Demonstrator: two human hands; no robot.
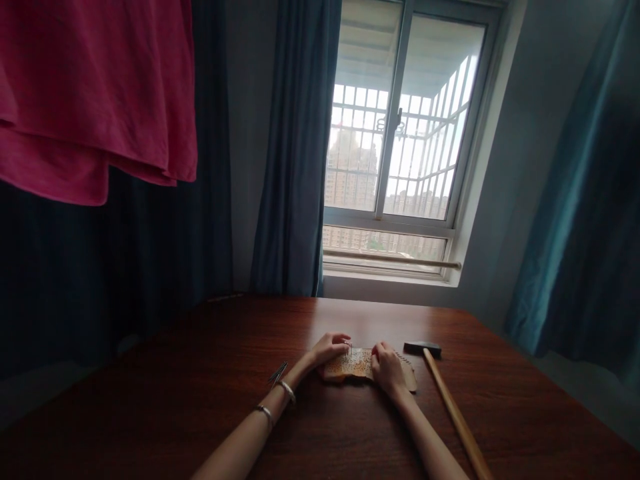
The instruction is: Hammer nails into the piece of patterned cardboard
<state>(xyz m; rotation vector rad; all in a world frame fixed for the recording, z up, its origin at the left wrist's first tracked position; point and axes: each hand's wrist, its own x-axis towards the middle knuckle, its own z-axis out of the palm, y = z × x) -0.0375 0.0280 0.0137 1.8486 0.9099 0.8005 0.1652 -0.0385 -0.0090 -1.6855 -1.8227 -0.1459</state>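
Observation:
A flat board [358,365] with a pale, speckled top and a ragged near edge lies on the table. My left hand [331,348] is at its far left part, thumb and fingers closed around a thin nail [351,347] that stands roughly upright. On the right part of the board rests my right hand [387,367], its fingers bent and closed against the board; the fingertips are partly hidden. A hammer [453,403] with a dark head and a long wooden handle lies just right of the board. Left of my left wrist is a small bunch of loose nails [279,373].
The brown wooden table [200,413] reaches to the wall under a barred window [395,133]. Blue curtains [300,147] hang on both sides. A pink cloth [100,93] hangs at the upper left, above table height.

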